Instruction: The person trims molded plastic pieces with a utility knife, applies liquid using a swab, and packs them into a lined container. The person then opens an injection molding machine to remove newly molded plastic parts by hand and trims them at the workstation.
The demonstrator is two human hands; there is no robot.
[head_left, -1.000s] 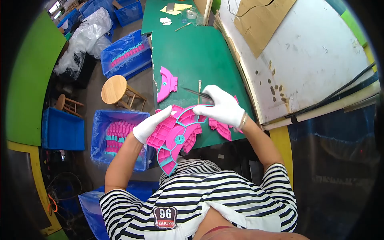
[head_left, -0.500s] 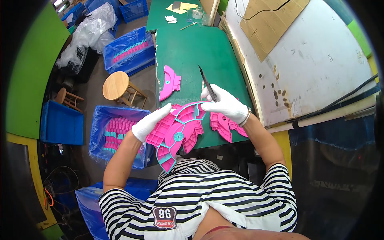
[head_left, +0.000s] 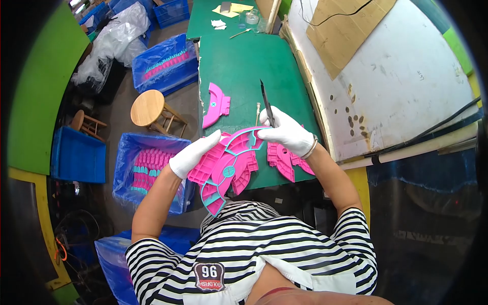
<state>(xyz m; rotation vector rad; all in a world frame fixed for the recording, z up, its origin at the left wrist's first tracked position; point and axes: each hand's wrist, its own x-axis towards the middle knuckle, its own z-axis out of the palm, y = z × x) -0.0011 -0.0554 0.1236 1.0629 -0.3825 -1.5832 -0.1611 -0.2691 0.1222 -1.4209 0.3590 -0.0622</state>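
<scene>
My left hand [head_left: 195, 156], in a white glove, grips the left side of a curved pink plastic part [head_left: 221, 169] with turquoise edging and a turquoise round mark. My right hand [head_left: 287, 133], also gloved, holds a slim black craft knife [head_left: 266, 101], its pointed tip up and away from the part. The right thumb rests on the part's upper right end. Both hands keep the part tilted over the table's near edge. Just right of it lies another pink piece [head_left: 285, 161], partly hidden by my right hand. A curved pink piece [head_left: 217, 105] lies farther up the table.
A green table [head_left: 249, 61] runs away from me beside a white board [head_left: 401, 66]. A small thin tool [head_left: 257, 113] lies behind the right hand. To the left stand a wooden stool [head_left: 147, 108] and lined blue crates [head_left: 122, 178] of pink parts.
The black knife has swung more upright, its tip shifting right. The held pink part and both hands have moved very slightly right.
</scene>
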